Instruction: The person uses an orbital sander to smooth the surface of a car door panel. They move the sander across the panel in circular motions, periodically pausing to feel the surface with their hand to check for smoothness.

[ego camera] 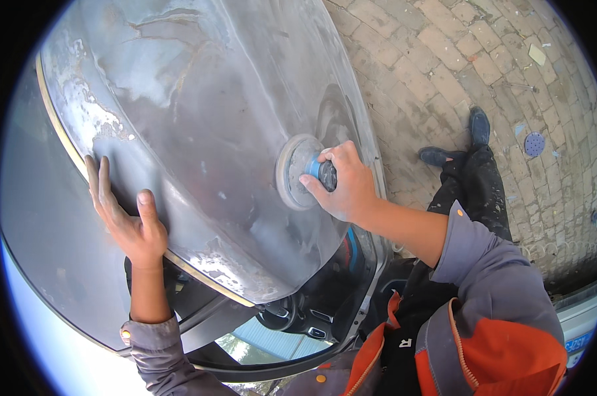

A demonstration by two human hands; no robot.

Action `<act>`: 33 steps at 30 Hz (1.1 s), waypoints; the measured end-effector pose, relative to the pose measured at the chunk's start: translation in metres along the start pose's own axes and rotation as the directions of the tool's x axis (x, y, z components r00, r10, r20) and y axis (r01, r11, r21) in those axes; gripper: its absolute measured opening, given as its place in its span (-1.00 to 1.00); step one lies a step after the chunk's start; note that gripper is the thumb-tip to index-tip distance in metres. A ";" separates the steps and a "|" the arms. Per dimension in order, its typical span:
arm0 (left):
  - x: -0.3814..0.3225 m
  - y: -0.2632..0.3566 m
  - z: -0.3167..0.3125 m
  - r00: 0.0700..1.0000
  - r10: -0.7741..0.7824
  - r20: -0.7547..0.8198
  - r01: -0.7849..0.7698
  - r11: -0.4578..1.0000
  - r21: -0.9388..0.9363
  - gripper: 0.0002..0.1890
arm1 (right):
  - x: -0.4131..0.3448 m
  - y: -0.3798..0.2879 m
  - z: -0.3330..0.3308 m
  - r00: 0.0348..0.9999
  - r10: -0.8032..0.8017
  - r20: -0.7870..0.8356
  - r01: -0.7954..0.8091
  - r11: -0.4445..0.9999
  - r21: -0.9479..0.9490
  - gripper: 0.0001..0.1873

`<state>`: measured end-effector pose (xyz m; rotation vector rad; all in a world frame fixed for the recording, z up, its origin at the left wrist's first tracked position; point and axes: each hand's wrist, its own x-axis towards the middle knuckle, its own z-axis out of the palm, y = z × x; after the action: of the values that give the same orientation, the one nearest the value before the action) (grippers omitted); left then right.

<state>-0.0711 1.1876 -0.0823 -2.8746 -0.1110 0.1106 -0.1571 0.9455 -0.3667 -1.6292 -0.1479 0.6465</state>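
Note:
A grey car body panel, its paint sanded in patches with bare metal showing, fills the middle of the view. My right hand grips the black-topped knob of a round sanding tool with a blue band, whose disc lies against the panel near its right side. My left hand is at the panel's left edge, holding nothing, fingers spread and partly over a strip of yellowish masking tape. Whether its palm presses on the metal, I cannot tell.
Below the panel is an opening into the car's interior, with a steering wheel. Brick paving lies to the right, with a loose perforated sanding disc and scraps on it. A pale coiled hose and part of another vehicle are at the lower right.

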 end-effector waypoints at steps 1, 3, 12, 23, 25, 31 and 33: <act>-0.023 0.010 -0.001 0.994 0.109 0.018 -0.109 0.994 0.018 -0.12 | -0.014 -0.004 0.001 1.000 -0.006 0.017 0.006 1.000 0.009 -0.46; -0.063 0.020 -0.006 0.975 0.181 0.132 -0.194 0.976 0.094 -0.09 | -0.022 -0.009 0.000 0.996 -0.083 0.013 0.082 0.996 0.036 -0.44; -0.078 0.010 0.000 0.987 0.024 0.161 -0.042 0.993 0.112 -0.10 | 0.096 -0.012 -0.012 0.924 0.381 -0.015 -0.380 0.924 0.050 -0.44; -0.080 0.013 -0.001 0.985 0.049 0.166 -0.065 0.993 0.097 -0.12 | 0.090 -0.001 -0.010 0.958 0.288 -0.016 -0.288 0.958 0.005 -0.43; -0.078 0.015 -0.001 0.985 0.067 0.158 -0.080 0.994 0.077 -0.12 | 0.097 0.001 -0.010 0.947 0.320 -0.034 -0.320 0.947 -0.013 -0.43; -0.076 0.017 -0.002 0.985 0.081 0.155 -0.094 0.993 0.075 -0.14 | 0.066 -0.019 -0.011 0.965 0.256 0.054 -0.250 0.964 -0.094 -0.41; -0.077 0.015 -0.002 0.985 0.082 0.149 -0.093 0.993 0.069 -0.14 | 0.069 -0.021 -0.012 0.961 0.263 0.087 -0.254 0.962 -0.096 -0.40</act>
<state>-0.1469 1.1662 -0.0791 -2.7928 -0.0072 0.3359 -0.0880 0.9702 -0.3684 -1.7137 -0.0340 0.9339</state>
